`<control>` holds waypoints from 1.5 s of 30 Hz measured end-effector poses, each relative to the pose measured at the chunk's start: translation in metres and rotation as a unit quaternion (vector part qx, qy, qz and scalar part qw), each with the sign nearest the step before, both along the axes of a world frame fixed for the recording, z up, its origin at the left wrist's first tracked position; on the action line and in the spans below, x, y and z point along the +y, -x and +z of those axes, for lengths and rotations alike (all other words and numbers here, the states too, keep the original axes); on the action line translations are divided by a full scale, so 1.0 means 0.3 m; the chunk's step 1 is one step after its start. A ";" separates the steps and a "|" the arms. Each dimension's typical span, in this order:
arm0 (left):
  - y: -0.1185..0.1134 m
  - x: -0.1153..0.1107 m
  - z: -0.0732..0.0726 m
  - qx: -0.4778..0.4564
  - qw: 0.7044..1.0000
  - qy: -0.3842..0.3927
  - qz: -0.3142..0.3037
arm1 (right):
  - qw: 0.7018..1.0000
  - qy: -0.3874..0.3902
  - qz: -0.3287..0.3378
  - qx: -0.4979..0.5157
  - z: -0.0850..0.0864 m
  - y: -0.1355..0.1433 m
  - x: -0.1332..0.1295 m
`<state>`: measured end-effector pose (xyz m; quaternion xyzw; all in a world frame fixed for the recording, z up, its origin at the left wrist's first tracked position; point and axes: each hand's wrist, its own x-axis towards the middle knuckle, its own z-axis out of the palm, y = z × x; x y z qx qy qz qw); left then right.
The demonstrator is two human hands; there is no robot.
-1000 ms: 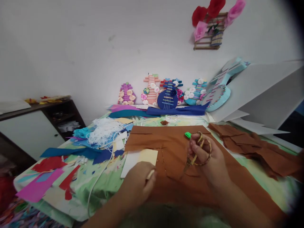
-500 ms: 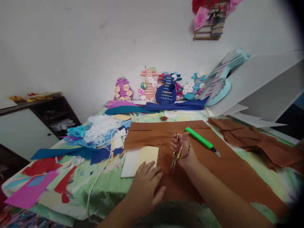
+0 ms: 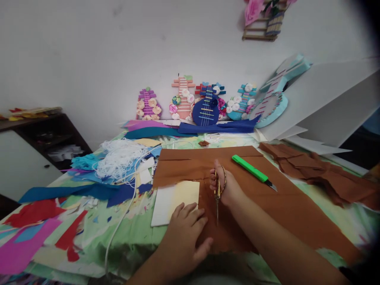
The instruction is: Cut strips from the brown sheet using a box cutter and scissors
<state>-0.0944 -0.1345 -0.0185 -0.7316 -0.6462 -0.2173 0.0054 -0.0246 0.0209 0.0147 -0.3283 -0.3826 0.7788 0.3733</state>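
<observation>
My right hand (image 3: 224,184) grips gold-handled scissors (image 3: 217,200) by the finger loops, blades pointing down toward me over a large brown sheet (image 3: 255,206). The blades look closed. My left hand (image 3: 187,233) lies flat with its fingers spread, over the lower edge of a pale white-and-cream board (image 3: 178,202) and the brown sheet beside it. Right of the scissors, a green utility knife (image 3: 249,168) rests on the brown sheet with its blade out.
White cord (image 3: 121,158) lies tangled at the left, near red scraps (image 3: 32,211) and a magenta sheet (image 3: 32,247). Brown pieces (image 3: 320,170) are heaped at the right. Decorated lute-shaped crafts, one dark blue (image 3: 206,111), stand against the wall.
The scissors have turned in my right hand, from tilted with loops spread to nearly upright with blades together. My left hand has slid slightly to the right. The view has shifted a little.
</observation>
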 end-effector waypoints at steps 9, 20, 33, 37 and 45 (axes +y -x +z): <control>0.009 0.001 -0.003 0.023 0.999 0.015 -0.017 | 0.997 0.023 0.039 -0.056 -0.037 0.004 -0.001; 0.018 -0.008 -0.014 0.050 0.998 0.009 -0.029 | 0.995 -0.030 0.058 -0.081 -0.040 0.013 -0.028; 0.007 0.000 0.007 -0.005 0.999 0.039 -0.003 | 0.990 0.107 0.078 -0.043 -0.011 -0.016 -0.053; 0.011 0.003 0.012 -0.018 0.999 0.040 -0.011 | 0.994 0.091 0.052 -0.012 -0.012 -0.035 -0.079; 0.013 0.001 0.010 -0.035 0.999 0.026 -0.006 | 0.998 0.043 0.006 0.047 0.008 -0.068 -0.065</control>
